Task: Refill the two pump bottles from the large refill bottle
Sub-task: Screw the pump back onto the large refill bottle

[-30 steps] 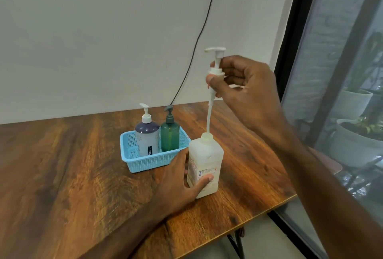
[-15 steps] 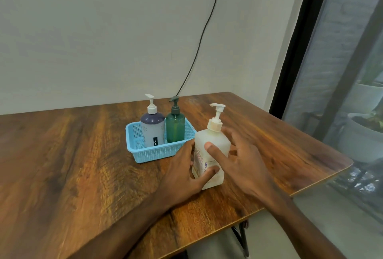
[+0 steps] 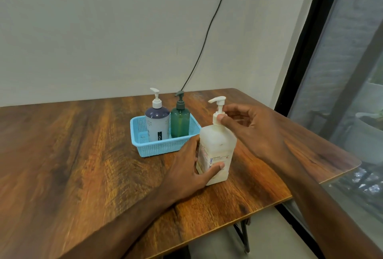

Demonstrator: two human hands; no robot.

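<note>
A: From the left it's bare wooden table (image 3: 62, 165), warm grain all the way across, then the blue mesh basket (image 3: 161, 147) set toward the back.

B: Two bottles stand in that basket, side by side and upright. The purple pump bottle (image 3: 156, 126) is on the left with a white top. The green pump bottle (image 3: 179, 123) is on its right with a dark grey one. A black cable (image 3: 207, 31) drops down the wall to just behind the green one.

A: Now the hands. The left hand (image 3: 186, 174) is wrapped round the lower body of the large refill bottle (image 3: 217, 145). The thumb lies across the front label and the fingers are out of sight round the far side.

B: And that bottle stands on its base on the table, just in front of the basket's right corner.

A: Up top, its white pump (image 3: 218, 103) sits on the neck, nozzle pointing left. The right hand (image 3: 252, 128) pinches the pump's collar between thumb and fingertips.

B: So the hands are apart, one low and one high, both clamped on the same bottle. I can't tell how much is inside because the plastic's cloudy.

A: Far right, there's a dark-framed window (image 3: 342, 72) with a pale plant pot (image 3: 364, 134) beyond the glass.
</note>
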